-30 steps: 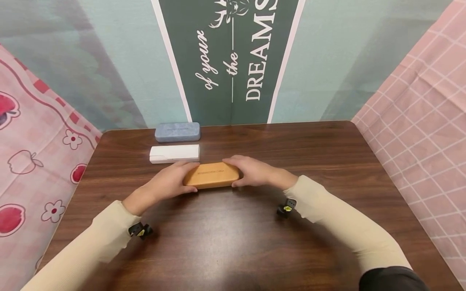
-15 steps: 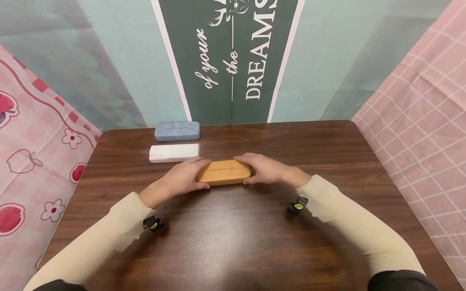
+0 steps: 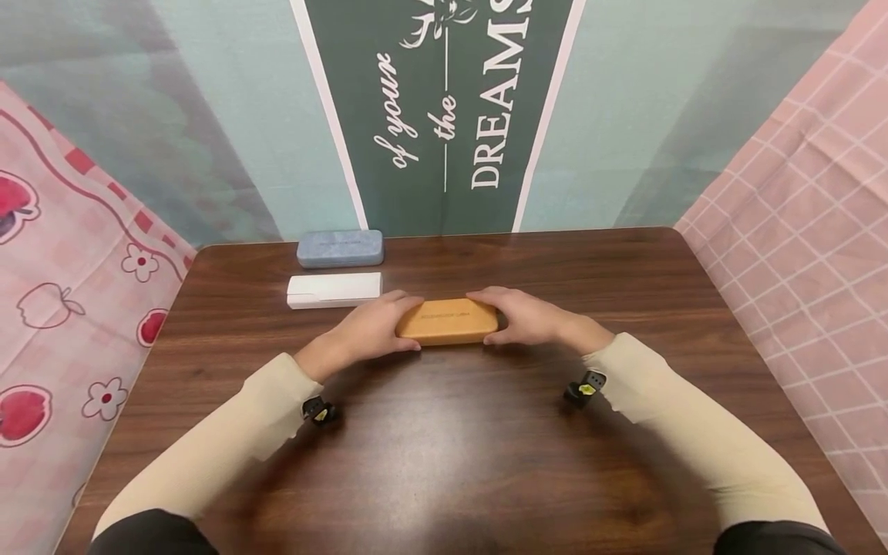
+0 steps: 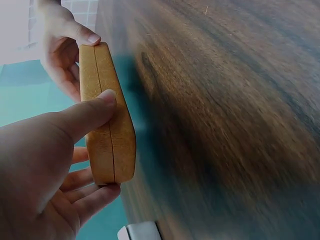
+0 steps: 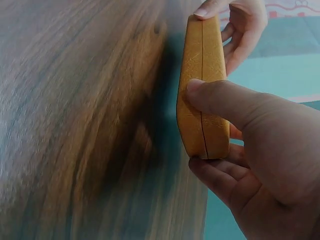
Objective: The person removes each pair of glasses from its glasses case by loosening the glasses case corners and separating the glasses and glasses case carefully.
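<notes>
A mustard-yellow glasses case (image 3: pixel 447 322), closed, with faint lettering on its lid, is held level between both hands. My left hand (image 3: pixel 371 327) grips its left end, the thumb on the near side and fingers around the end and far side. At the opposite end my right hand (image 3: pixel 534 317) grips it in the same manner. The wrist views show a thin seam along the case (image 4: pixel 110 135), with each thumb pressed on the near face (image 5: pixel 205 120). A gap from the tabletop seems to show below it in the wrist views.
Left of the held case, a white case (image 3: pixel 334 290) lies on the dark wooden table (image 3: pixel 444 432). Behind it a blue case (image 3: pixel 340 249) lies near the table's back edge. A printed cloth (image 3: pixel 444 154) hangs behind, with pink cloths at both sides.
Both hands have carried the yellow case steadily to the right and slightly away from me. The white and blue cases stay where they were.
</notes>
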`<state>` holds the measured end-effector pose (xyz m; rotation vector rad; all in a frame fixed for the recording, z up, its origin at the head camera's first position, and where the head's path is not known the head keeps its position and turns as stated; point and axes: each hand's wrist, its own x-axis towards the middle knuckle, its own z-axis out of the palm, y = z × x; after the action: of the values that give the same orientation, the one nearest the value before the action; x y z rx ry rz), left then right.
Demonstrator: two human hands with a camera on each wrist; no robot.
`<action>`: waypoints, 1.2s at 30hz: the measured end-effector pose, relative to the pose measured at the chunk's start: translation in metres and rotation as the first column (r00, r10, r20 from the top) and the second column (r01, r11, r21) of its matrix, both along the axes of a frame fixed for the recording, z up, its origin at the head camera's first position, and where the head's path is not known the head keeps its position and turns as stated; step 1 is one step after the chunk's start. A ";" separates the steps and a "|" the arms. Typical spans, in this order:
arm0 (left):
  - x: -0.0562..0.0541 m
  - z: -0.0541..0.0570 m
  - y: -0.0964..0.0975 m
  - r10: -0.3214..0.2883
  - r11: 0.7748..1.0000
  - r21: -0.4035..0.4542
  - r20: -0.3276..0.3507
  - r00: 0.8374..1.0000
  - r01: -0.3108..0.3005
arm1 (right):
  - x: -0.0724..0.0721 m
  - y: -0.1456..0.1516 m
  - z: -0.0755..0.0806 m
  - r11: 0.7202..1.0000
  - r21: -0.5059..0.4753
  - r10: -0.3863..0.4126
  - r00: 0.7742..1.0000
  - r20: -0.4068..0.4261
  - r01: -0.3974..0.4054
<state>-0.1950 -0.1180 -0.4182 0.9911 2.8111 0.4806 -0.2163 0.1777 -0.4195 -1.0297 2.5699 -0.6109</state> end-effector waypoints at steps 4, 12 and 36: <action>-0.005 -0.003 0.008 0.004 1.000 0.007 0.011 1.000 -0.004 | -0.004 0.008 -0.003 1.000 0.000 -0.019 1.000 0.010 0.019; -0.016 -0.010 0.020 0.018 1.000 0.016 0.033 0.999 -0.019 | -0.010 0.019 -0.004 0.999 0.000 -0.037 0.999 0.013 0.037; -0.023 -0.034 0.026 -0.007 0.982 0.187 0.073 0.997 -0.007 | -0.009 0.033 -0.024 0.993 -0.046 -0.110 0.994 -0.002 0.110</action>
<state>-0.2183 -0.0920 -0.4524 0.9847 2.7399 0.7778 -0.2257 0.2109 -0.4432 -0.9088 2.6424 -0.6988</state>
